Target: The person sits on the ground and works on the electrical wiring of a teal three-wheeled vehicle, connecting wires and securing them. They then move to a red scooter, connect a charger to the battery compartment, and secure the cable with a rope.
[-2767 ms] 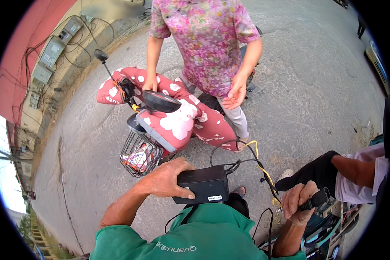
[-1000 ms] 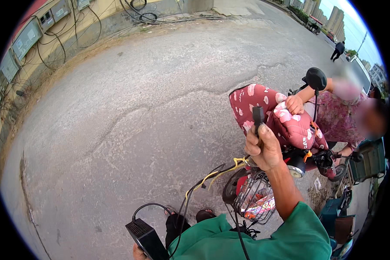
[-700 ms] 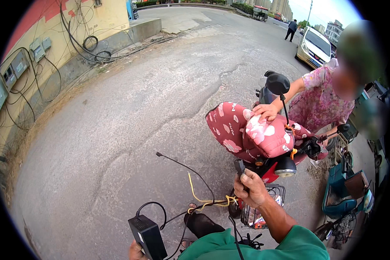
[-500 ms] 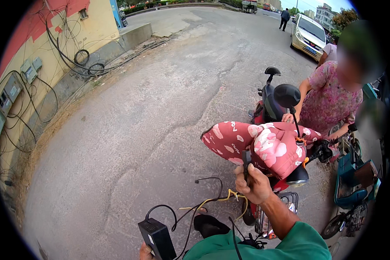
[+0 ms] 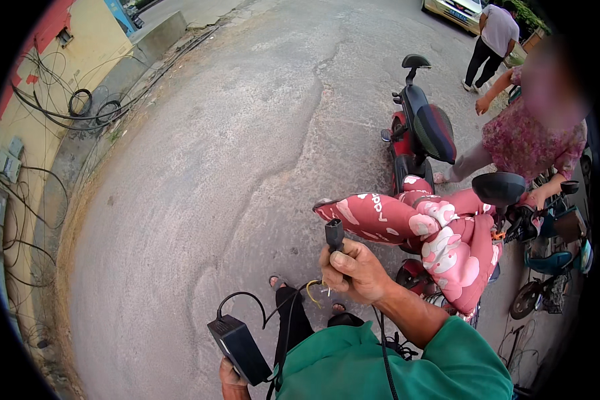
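A black power-brick charger [image 5: 239, 348] rests in my left hand [image 5: 231, 373], whose fingers wrap its lower left side. A black cable [image 5: 247, 295] loops out of its top end. In front of my chest, my right hand [image 5: 357, 272] grips a black cable plug [image 5: 335, 233] between thumb and fingers, its socket end pointing up. A yellow wire [image 5: 313, 293] and dark cord hang beside that hand. Just beyond the plug is a red quilted windshield cover [image 5: 380, 217] with pink-and-white patterns, draped over the front of a red-and-black scooter [image 5: 400, 140].
A person in a pink floral top [image 5: 533, 147] stands at the scooter's right side, one hand by the handlebar. Behind them another person in a white shirt [image 5: 499, 30] bends forward. A teal vehicle [image 5: 553, 257] stands at right. Cables and meter boxes [image 5: 8, 163] line the left wall.
My right hand has moved left and up with the plug, away from the cover. The view has shifted, showing more scooter seat. The floral-topped person has drawn one hand back from the scooter.
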